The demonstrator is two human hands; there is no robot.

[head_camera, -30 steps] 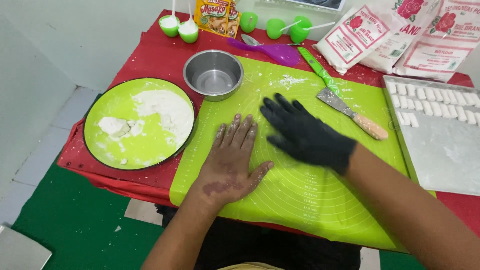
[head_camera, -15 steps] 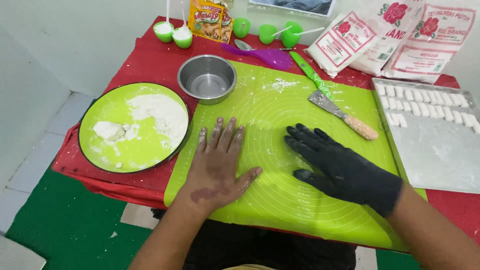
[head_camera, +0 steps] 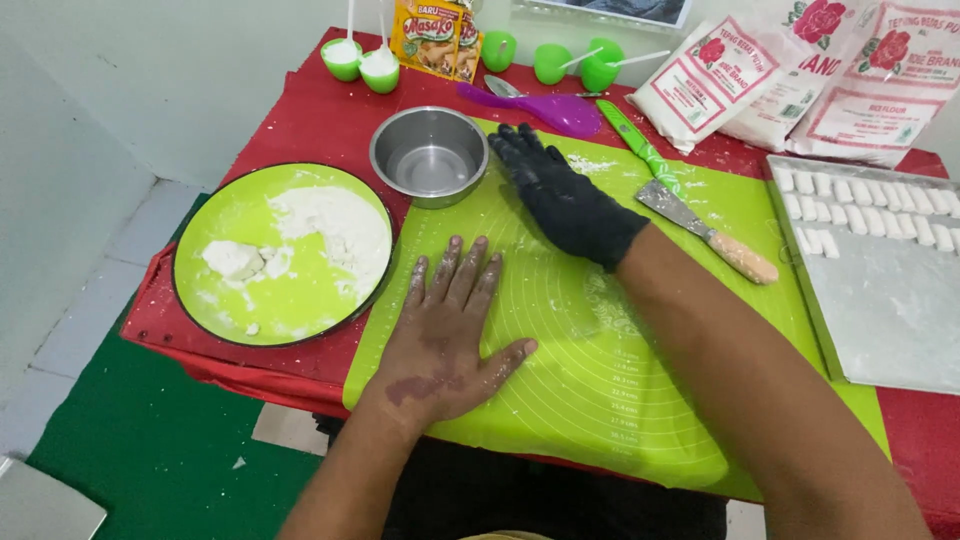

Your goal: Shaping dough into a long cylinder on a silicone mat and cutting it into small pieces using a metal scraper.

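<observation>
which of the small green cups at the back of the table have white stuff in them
The two small green cups at the back left, left of the orange packet, are filled with white. The green cups to its right show no white filling.

Matt green silicone mat, shiny steel bowl, glossy plastic plate

Green mat w/ thin ring lines, on red cloth. Right hand in black glove, left hand bare w/ white dust. Plate is green w/ dark rim & white flour; bowl is shiny grey; spoon is purple.
</observation>
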